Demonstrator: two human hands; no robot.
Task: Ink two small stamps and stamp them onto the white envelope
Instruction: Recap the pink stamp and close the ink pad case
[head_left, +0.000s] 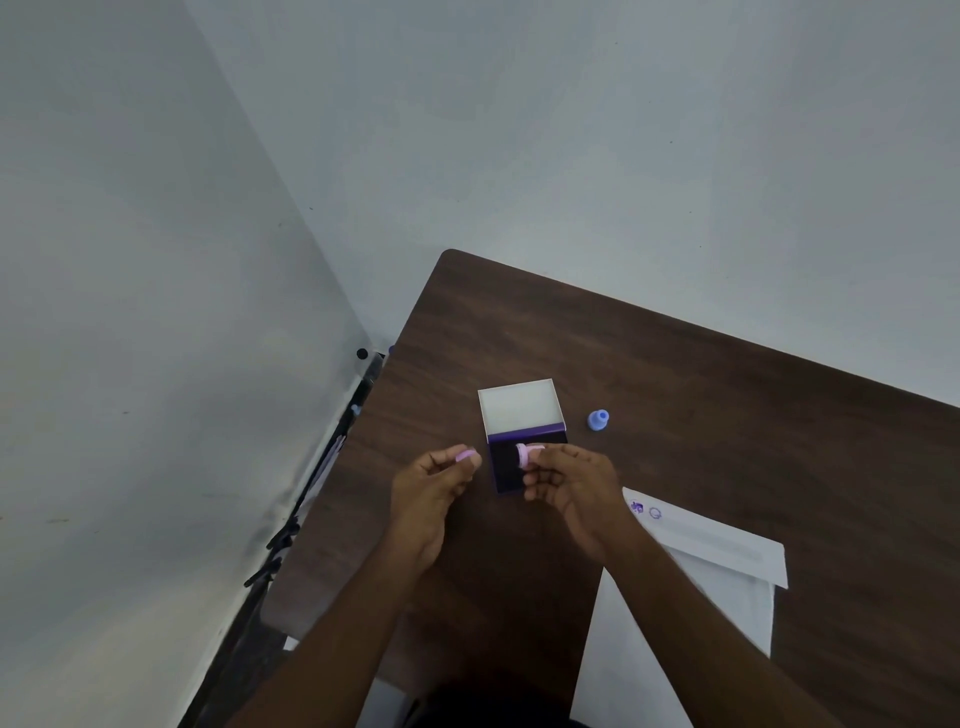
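An open ink pad (506, 470) with a dark purple inked surface lies on the brown table (727, 415), its pale lid (521, 407) hinged back. My right hand (571, 483) holds a small pink stamp (527, 453) just over the pad. My left hand (436, 483), to the left of the pad, pinches a small pink cap (466, 456). A small blue stamp (598, 419) stands upright to the right of the lid. The white envelope (727, 566) lies at the lower right, partly under my right forearm, with two purple prints (645, 510) near its top left corner.
The table's left edge runs beside a grey wall (130, 364), and a dark metal stand (291, 540) sits in the gap. Another pale wall rises behind the table's far edge.
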